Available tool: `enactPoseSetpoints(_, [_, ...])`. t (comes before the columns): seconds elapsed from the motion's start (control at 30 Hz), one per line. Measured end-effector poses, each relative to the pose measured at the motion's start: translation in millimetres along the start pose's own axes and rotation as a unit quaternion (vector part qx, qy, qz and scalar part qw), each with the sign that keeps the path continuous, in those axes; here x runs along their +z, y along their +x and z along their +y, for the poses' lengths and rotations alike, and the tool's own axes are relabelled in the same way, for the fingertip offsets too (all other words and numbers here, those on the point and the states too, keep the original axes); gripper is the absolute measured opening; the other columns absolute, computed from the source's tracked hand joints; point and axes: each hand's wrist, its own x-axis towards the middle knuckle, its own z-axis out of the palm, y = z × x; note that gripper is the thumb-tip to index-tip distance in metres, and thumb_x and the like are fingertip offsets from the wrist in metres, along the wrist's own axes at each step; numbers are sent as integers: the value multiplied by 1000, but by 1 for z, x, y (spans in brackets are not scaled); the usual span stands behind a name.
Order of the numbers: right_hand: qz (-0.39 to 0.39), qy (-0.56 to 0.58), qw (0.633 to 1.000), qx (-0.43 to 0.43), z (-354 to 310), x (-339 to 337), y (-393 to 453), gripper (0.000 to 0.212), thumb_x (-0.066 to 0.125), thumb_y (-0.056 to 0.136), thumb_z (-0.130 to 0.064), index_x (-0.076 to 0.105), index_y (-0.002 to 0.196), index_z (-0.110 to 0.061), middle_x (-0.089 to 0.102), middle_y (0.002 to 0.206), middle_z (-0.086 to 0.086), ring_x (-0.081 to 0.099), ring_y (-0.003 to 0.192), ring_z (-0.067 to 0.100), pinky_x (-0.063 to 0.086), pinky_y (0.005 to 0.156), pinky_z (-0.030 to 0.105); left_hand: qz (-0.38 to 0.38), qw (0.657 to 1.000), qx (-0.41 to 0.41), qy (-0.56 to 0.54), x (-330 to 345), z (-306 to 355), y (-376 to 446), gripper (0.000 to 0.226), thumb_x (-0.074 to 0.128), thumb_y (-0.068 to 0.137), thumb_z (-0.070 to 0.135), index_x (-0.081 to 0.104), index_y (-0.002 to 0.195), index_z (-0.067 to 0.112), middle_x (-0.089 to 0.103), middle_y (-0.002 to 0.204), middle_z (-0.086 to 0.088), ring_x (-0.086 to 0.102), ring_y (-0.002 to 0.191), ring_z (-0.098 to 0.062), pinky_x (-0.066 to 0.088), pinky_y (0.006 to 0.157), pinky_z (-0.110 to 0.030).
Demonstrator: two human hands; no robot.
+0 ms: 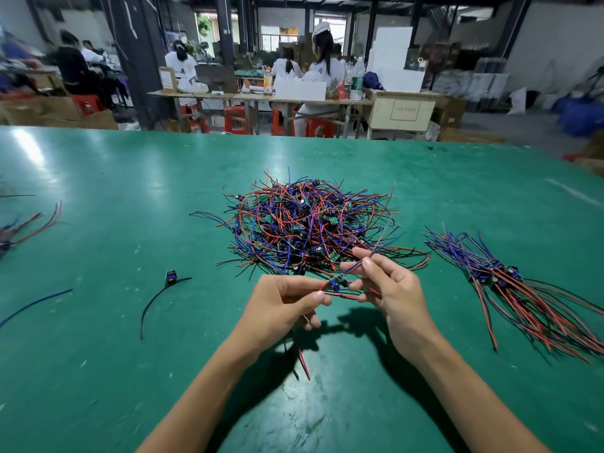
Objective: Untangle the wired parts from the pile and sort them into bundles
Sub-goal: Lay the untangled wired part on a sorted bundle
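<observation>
Your green table [98, 191] fills the view, its far edge running across the frame with other workbenches and seated people beyond it. Near the middle of the table, a little toward the far edge, sits the tangled pile [307, 223] of red, blue and black wired parts, with small green boards and dark components caught in it. Toward the right edge lies the sorted bundle [510, 282]: its components are gathered at one point, blue leads fan toward the far edge and red and black leads fan toward the near right corner. At the left edge a smaller cluster of wires [29, 223] is partly cut off by the frame.

Between the pile and the near edge, your left hand [281, 305] has its fingers curled, thumb and forefinger pinching one wired part [335, 284] at its small blue component; red and black leads hang below that hand toward the table. Your right hand [389, 289] is half closed, thumb and forefinger tips pinching the same part's blue lead just above the component, the other fingers loosely bent.

Left of your hands, a single loose part [170, 277] with a black lead lies on the table, and a stray blue wire [36, 305] lies nearer the left edge.
</observation>
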Motion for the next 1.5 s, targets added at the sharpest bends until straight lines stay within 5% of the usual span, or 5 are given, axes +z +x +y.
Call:
enactPoseSetpoints(0.23, [27, -11, 999, 14, 6, 5, -1, 19, 53, 104, -10, 71, 109, -14, 79, 93, 5, 69, 64, 10, 55, 54, 21, 115, 947, 128, 273, 0, -7, 3, 12, 68, 95, 17, 79, 90, 19, 72, 71, 9, 56, 58, -3, 40, 59, -14])
enactPoseSetpoints(0.37, [9, 32, 999, 32, 2, 3, -2, 14, 65, 97, -15, 74, 107, -13, 78, 96, 10, 73, 72, 18, 57, 58, 23, 107, 961, 109, 230, 1, -8, 3, 13, 67, 96, 21, 78, 88, 22, 70, 68, 9, 54, 58, 1, 40, 59, -16])
enactPoseSetpoints(0.5, [6, 30, 999, 39, 1, 4, -3, 15, 64, 97, -20, 77, 105, -17, 78, 96, 8, 70, 74, 14, 56, 59, 21, 79, 971, 84, 210, 0, -6, 4, 18, 66, 96, 19, 76, 85, 28, 71, 69, 2, 61, 67, -28, 45, 62, -33])
enactPoseSetpoints(0.67, [10, 79, 994, 78, 0, 5, -4, 18, 65, 97, -19, 76, 110, -19, 78, 105, 6, 72, 78, 7, 56, 63, 17, 68, 972, 79, 208, 0, -5, 2, 15, 66, 96, 17, 79, 91, 18, 70, 66, 6, 58, 61, 0, 43, 62, -15])
enactPoseSetpoints(1.5, [74, 207, 970, 104, -5, 3, -4, 19, 79, 73, -25, 76, 87, -11, 79, 89, 8, 76, 77, 11, 58, 61, 16, 108, 910, 267, 299, 3, -10, 2, 19, 62, 98, 26, 73, 87, 15, 61, 71, 13, 53, 62, -10, 41, 59, -24])
